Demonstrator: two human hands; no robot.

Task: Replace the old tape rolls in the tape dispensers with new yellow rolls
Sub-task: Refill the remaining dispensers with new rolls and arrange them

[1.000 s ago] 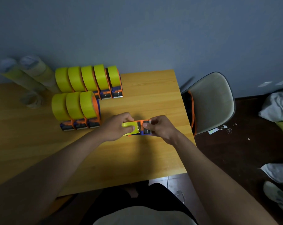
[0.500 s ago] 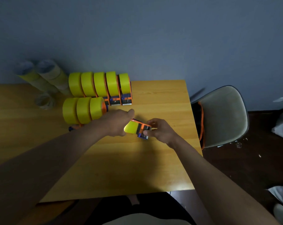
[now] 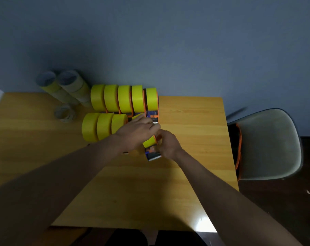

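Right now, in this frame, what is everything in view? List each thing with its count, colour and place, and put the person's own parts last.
Back row of tape dispensers: five, yellow rolls in orange frames, far edge of the table by the wall.
Front row of tape dispensers: three visible, yellow rolls, just in front of the back row; its right end is hidden by the hand.
Held tape dispenser: one, yellow roll, orange and blue body, between both hands, right of the front row.
Stacks of tape rolls: two, pale yellowish, far left by the wall.
Loose tape roll: one, pale, flat on the table near the stacks.
Table: one, light wood.
Chair: one, pale seat, right of the table.
Left hand: grips the held dispenser.
Right hand: grips it too.
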